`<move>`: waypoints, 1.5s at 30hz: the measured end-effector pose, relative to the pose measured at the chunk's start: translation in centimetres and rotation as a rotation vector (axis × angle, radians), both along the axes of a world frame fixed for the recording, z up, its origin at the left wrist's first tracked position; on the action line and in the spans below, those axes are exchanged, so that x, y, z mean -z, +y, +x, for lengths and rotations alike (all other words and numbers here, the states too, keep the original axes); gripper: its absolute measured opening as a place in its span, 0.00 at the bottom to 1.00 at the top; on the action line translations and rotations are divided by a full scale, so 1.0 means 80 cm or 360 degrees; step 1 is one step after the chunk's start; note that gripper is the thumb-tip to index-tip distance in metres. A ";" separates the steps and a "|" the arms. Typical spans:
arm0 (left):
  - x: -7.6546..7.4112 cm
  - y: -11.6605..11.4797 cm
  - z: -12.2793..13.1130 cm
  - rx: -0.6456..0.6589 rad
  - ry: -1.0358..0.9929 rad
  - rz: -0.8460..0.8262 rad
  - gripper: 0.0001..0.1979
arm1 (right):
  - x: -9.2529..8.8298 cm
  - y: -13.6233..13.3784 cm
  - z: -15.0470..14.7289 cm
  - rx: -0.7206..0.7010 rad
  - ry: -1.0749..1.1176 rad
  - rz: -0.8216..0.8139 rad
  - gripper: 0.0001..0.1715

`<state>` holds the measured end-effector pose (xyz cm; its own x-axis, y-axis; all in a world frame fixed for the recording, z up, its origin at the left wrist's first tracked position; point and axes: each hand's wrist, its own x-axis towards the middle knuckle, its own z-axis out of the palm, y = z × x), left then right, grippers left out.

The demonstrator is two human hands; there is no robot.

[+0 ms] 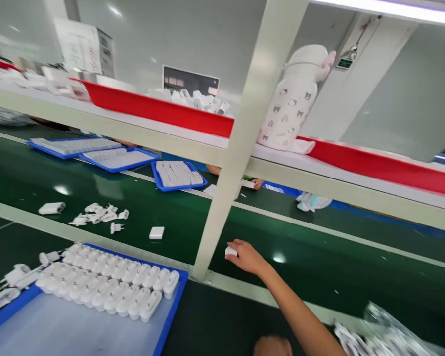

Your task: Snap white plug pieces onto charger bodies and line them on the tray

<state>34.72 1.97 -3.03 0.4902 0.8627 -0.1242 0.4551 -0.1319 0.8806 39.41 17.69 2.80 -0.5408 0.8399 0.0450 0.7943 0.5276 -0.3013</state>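
Observation:
My right hand [244, 256] reaches over the green belt [304, 262], its fingers closed on a small white block [231, 251]. At the bottom edge my left hand [272, 346] shows only in part, blurred, with its fingers hidden. To the left, a blue tray [170, 316] bears two rows of white plug adapters [107, 289] standing side by side. Another white block [156, 233] lies on the belt left of the slanted post, with a pile of small white plug parts [100, 214] farther left.
A slanted post [241, 133] rises between tray and right hand. Above is a shelf with red trays [159, 110] and a white bottle [291, 99]. Blue trays [178, 175] sit beyond the belt, near another person's hand [258, 184]. Plastic-bagged parts [381, 331] lie lower right.

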 end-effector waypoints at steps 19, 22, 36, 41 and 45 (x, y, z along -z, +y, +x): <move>0.027 0.002 0.029 0.0302 0.0140 0.0525 0.09 | 0.008 -0.258 0.256 0.0569 0.0109 -0.0364 0.24; 0.029 -0.001 0.030 0.0271 0.0178 0.0551 0.08 | 0.029 -0.288 0.282 0.0627 -0.0285 -0.0353 0.25; 0.024 0.000 0.022 0.0446 0.0088 0.0602 0.10 | 0.042 -0.315 0.235 0.0711 0.0348 0.0034 0.09; 0.028 0.001 0.022 0.0451 0.0064 0.0583 0.10 | 0.046 -0.311 0.222 0.0943 0.0765 -0.0375 0.16; 0.028 0.000 0.022 0.0452 0.0052 0.0589 0.10 | 0.042 -0.304 0.216 0.0831 0.0710 -0.0518 0.22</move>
